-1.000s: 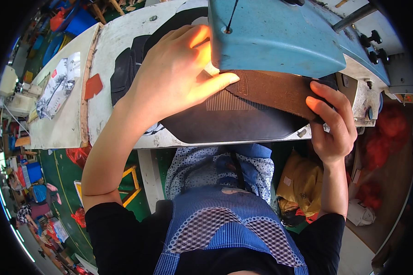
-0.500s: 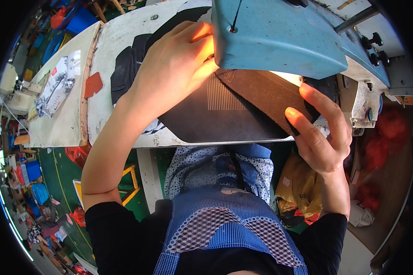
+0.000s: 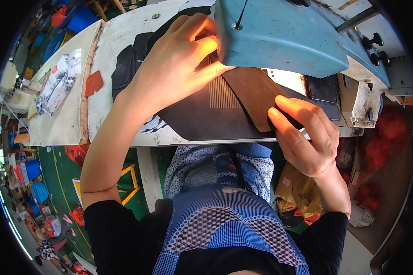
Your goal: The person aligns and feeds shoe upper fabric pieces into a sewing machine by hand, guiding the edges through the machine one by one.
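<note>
A brown leather-like piece (image 3: 254,94) lies slantwise under the blue sewing machine head (image 3: 280,41), its upper end hidden by the head. My left hand (image 3: 181,59) is bent beside the machine, thumb at the piece's upper part; its other fingertips are partly hidden behind the head. At the lower right edge, my right hand (image 3: 309,133) grips the piece, two fingertips showing along the edge and the thumb out of sight. Beneath lies a dark flat sheet (image 3: 197,123) with a patch of fine parallel lines.
Dark folded pieces (image 3: 124,68) lie left of my left forearm, near a small red-brown scrap (image 3: 94,83). A black phone-like object (image 3: 323,89) rests right of the lit machine bed. A printed plastic packet (image 3: 59,85) lies on the left table; a yellow bag (image 3: 300,183) sits below the table.
The brown piece has swung, its lower end moving left and toward a steeper slant. My right hand has moved left and slightly down with it. My left hand has shifted slightly, its thumb reaching further right.
</note>
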A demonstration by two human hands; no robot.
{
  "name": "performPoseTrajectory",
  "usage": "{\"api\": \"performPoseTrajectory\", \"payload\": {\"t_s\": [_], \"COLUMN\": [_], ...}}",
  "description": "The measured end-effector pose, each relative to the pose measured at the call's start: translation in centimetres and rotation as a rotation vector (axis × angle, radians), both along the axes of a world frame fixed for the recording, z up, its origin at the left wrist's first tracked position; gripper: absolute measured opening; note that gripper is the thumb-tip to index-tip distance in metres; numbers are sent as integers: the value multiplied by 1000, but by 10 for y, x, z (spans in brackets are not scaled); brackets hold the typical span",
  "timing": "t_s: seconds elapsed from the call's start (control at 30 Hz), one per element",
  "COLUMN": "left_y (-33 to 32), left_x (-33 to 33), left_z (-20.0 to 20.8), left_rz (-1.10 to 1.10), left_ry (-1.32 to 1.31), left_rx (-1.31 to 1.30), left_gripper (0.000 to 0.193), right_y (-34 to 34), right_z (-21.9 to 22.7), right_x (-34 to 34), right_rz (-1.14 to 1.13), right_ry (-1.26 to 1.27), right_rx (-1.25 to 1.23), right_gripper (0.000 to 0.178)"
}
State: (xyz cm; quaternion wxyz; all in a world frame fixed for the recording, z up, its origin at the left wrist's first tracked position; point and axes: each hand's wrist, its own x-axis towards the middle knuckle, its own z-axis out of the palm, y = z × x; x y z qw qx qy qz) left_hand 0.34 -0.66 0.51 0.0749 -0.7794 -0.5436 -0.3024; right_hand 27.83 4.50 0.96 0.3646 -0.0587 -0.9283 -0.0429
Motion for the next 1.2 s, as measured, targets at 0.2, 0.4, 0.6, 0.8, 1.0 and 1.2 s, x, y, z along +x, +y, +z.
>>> {"api": "performPoseTrajectory", "payload": {"t_s": [0.2,0.4,0.6,0.8,1.0,1.2], "left_y": [1,-3,-4,-8,-11,-10], "left_x": [-4,4,5,7,11,13], "left_z": [-3,0,-1,-2,0,-2], "left_rz": [21,32,20,40,25,38], "left_ry": [7,-63,35,-14,-37,-51], "left_rx": [19,-112,35,-27,-60,-124], "left_gripper": [21,33,40,42,41,39], "right_y": [-5,-9,-12,-6,-6,-7], "right_z": [-6,-6,-4,-11,-9,-7], "right_x": [-9,-15,-17,-20,-23,-26], "right_rz": [-32,-61,-40,-15,2,4], "right_ry": [14,-29,-73,-13,-33,-77], "right_rx": [-13,-60,-200,-155,-224,-314], "right_gripper": [37,40,43,40,34,38]}}
